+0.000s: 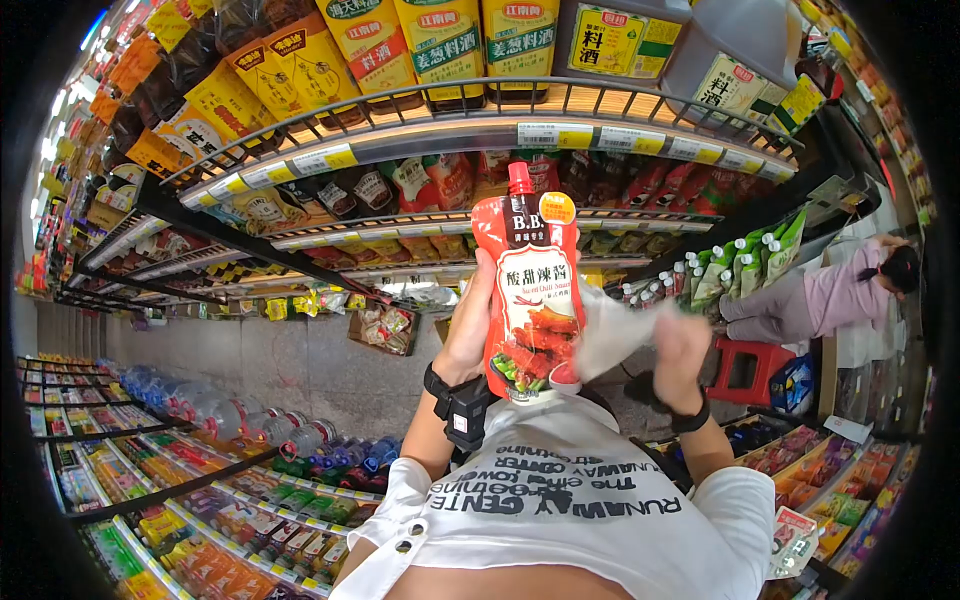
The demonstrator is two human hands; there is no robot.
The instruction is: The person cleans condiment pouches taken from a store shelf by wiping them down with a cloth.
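Observation:
A red pouch of sweet chili sauce (534, 275) with a red screw cap stands upright in front of my chest. My left hand (466, 325) is closed around its left side, fingers hidden behind it. To the right of the pouch, my right hand (683, 352) is blurred by motion and closed on a thin white cloth (618, 335). The cloth stretches from that hand to the pouch's right edge; whether it touches there I cannot tell.
Ahead is a shelf (450, 140) with wire rails, cooking wine bottles and sauce pouches. A carton (384, 330) lies on the floor. At right are a red stool (745, 370) and a bending person (825, 290). Large water bottles (215, 400) line the left aisle.

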